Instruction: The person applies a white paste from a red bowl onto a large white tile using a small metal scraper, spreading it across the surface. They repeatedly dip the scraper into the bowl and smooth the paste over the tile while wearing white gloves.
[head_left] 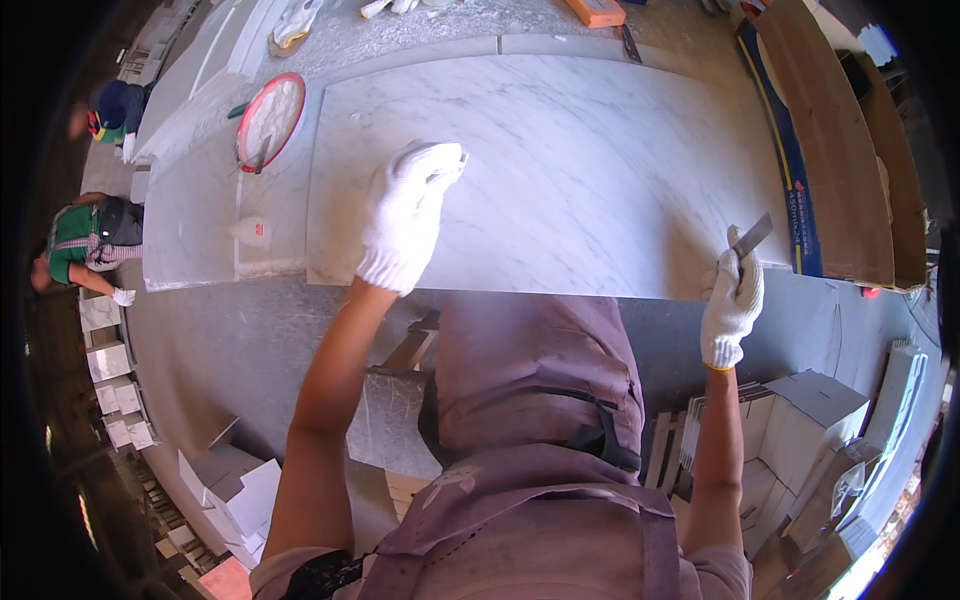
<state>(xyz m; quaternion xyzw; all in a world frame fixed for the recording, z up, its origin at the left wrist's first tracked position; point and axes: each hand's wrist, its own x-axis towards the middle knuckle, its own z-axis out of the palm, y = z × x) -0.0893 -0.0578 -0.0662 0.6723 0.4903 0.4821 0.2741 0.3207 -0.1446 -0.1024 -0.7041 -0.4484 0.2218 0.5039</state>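
A white marble-look slab (570,170) with grey veins lies flat across the work table in front of me. My left hand (405,205), in a white knit glove, is over the slab's left half with its fingers pinched together. Something small and pale may be between its fingertips, but I cannot make it out. At the slab's near right corner, my gloved right hand (733,300) grips a putty knife (755,236), its flat metal blade pointing up and to the right.
Left of the slab, a red-rimmed bowl (301,96) holds white paste and a tool. Cardboard boxes (835,150) stand along the right edge. An orange block (597,12) and white gloves (295,25) lie at the back. A co-worker in green (75,240) is at far left.
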